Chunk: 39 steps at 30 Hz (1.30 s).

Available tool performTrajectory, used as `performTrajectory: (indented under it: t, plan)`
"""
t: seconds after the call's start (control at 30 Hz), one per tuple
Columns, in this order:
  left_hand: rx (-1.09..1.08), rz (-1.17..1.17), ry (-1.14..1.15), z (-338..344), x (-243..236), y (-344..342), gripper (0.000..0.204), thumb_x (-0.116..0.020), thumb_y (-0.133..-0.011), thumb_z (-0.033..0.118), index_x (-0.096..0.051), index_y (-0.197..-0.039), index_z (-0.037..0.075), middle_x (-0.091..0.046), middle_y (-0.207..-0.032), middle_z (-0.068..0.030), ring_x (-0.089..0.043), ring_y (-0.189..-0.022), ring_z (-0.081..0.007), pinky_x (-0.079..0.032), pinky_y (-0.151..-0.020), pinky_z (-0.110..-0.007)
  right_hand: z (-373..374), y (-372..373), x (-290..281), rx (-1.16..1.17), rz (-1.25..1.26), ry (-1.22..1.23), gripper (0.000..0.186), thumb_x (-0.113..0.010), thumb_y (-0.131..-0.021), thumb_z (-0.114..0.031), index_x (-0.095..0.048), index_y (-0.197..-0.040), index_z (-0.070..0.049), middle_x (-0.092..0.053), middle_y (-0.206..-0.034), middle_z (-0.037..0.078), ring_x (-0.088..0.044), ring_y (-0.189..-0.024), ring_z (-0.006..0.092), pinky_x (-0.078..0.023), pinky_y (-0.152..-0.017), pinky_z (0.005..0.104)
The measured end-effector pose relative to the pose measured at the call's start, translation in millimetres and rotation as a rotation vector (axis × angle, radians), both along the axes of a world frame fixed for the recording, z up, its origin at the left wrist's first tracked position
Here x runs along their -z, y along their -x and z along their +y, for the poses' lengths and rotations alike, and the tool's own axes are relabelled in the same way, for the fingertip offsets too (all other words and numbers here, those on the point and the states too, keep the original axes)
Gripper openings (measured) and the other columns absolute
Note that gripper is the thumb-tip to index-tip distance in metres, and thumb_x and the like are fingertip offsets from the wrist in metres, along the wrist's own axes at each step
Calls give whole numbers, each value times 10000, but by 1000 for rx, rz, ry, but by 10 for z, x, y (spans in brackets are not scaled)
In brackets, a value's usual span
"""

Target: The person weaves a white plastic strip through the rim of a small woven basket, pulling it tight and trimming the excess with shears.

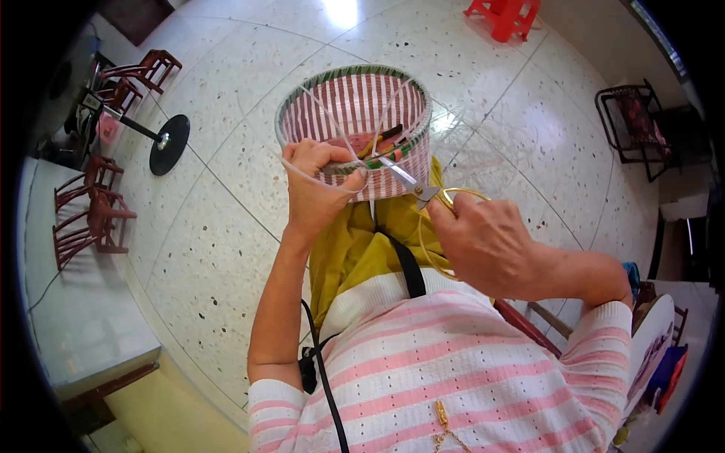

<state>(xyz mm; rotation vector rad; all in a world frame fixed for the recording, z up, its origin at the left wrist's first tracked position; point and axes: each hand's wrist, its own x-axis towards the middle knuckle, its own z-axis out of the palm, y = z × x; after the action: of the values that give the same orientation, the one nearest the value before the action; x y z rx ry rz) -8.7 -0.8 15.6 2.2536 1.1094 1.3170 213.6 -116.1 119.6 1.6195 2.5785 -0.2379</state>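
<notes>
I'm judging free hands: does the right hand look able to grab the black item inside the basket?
Probably not: the right hand is holding scissors, though the basket is open above the black item.

One left hand (pixel 317 177) and one right hand (pixel 487 245) are working with one basket (pixel 362 71) and one pair of scissors (pixel 427 194), while one red stool (pixel 504 16) is standing far right, and at least four brown chairs (pixel 106 219) are standing left.

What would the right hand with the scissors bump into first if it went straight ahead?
The right hand, scissors first, would probably meet the near side of the striped basket, though depth at the tips is unclear.
</notes>
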Motion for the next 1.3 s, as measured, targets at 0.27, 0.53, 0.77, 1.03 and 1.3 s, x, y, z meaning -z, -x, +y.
performTrajectory:
  t: [0.27,0.53,0.77,1.03,1.3]
  plan:
    - [-25,-58,75,-55,64,-12,182,-797,-642,155,-683,-772,97,-617,-781,-6,-570,-823,-198,-330,-959,-368,-30,247,31,11,62,103,206,-632,-799,-35,-530,-952,59,-612,-788,228,-648,-631,356,-505,-529,462]
    - [48,23,-2,-203,15,92,201,-759,-618,90,-660,-792,110,-637,-798,6,-569,-828,-191,-343,-935,-360,-249,268,77,28,213,267,178,-614,-856,-104,-563,-902,60,-643,-790,213,-675,-684,344,-541,-566,428]
    - [40,38,18,-269,-15,149,182,-760,-606,123,-650,-752,131,-633,-735,11,-554,-767,-201,-345,-888,-385,164,1,-406,-239,649,370,162,-657,-884,-101,-560,-933,19,-636,-836,203,-642,-651,360,-527,-601,423]
    - [33,7,29,-291,-6,86,221,-770,-598,126,-650,-784,132,-619,-767,10,-555,-777,-203,-346,-873,-376,1704,177,40,-5,524,679,186,-696,-885,-103,-722,-1024,17,-734,-829,63,-649,-700,77,-506,-592,240]
    - [18,2,50,-287,14,83,279,-783,-583,110,-644,-825,119,-622,-820,-9,-555,-804,-225,-357,-890,-395,1897,276,727,21,794,1406,143,-730,-898,-149,-713,-957,-20,-700,-828,50,-656,-724,117,-529,-615,252]
